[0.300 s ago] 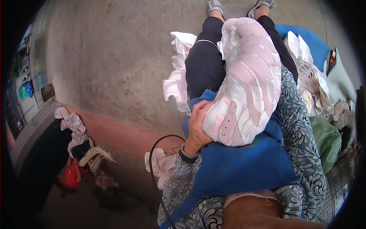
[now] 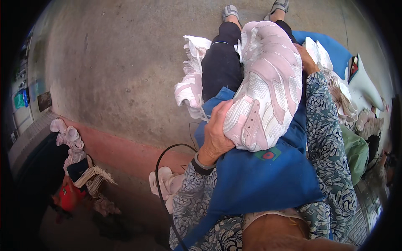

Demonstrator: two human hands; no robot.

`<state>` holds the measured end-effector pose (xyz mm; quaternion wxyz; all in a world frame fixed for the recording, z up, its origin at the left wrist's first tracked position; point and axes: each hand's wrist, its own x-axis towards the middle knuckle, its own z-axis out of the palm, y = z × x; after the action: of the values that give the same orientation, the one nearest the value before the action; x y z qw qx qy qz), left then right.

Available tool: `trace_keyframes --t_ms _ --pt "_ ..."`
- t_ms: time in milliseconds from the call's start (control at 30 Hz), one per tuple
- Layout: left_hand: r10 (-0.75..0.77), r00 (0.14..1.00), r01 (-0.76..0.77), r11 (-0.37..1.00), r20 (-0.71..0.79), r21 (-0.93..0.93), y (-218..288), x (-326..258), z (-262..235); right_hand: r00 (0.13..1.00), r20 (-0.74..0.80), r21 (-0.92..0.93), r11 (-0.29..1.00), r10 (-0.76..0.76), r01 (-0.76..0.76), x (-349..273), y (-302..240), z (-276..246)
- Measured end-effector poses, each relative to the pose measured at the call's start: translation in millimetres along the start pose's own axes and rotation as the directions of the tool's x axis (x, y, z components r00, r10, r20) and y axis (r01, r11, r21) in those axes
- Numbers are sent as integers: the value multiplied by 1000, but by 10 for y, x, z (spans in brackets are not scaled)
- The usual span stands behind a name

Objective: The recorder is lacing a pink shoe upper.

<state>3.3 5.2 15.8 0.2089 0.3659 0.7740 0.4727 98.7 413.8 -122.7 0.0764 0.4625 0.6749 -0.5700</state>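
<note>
Stack of shoe uppers [image 2: 272,75]: I see it lying lengthwise over the lap, pink and white mesh pieces nested in a curved row, its near end on the blue apron [image 2: 268,180] and its far end out over the legs [image 2: 220,69].
Left hand [image 2: 215,134]: fingers close together, bent over the left side of the near end and pressing on the mesh; I can't make out where the thumb bears.
Right hand [image 2: 306,60]: at the right edge, towards the far end; its fingertips are mostly hidden by the stack, so I can't tell if they pinch or only rest there.
Weight and feel: I judge each piece light and floppy, the whole row bulky but soft, more apt to bend or fan apart than to break.
Best hold: I favour 2 hands, 1 cupping the near end and 1 bracing the far side, so the nested layers don't slip.
Left side: a bundle of uppers [image 2: 189,90] sits against the leg, and a black cable [image 2: 161,159] loops just beside the left forearm, where I think it could snag.
Right side: a pile of uppers [image 2: 343,98] and a green bag [image 2: 354,152] crowd the right sleeve.
Lower left: a person in red [image 2: 69,196] is well apart.
</note>
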Motion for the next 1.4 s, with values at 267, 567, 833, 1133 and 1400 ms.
trace_keyframes --t_ms 267,567,833,1133,1400 --pt "-23 1000 23 999 1 27 -54 67 54 736 8 -189 722 -677 666 -2291 -1200 555" --pt "15 1000 -15 998 3 54 19 191 196 661 307 -621 382 -684 684 -2484 -892 1115" --pt "-4 989 -55 917 146 396 -154 317 245 588 165 -519 438 -792 734 -2365 -571 1092" --pt "301 949 -308 811 96 498 57 781 134 497 46 -403 439 -867 803 -2246 -863 833" --pt "235 968 -248 847 87 470 228 757 363 499 61 -345 451 -864 823 -1992 -605 541"
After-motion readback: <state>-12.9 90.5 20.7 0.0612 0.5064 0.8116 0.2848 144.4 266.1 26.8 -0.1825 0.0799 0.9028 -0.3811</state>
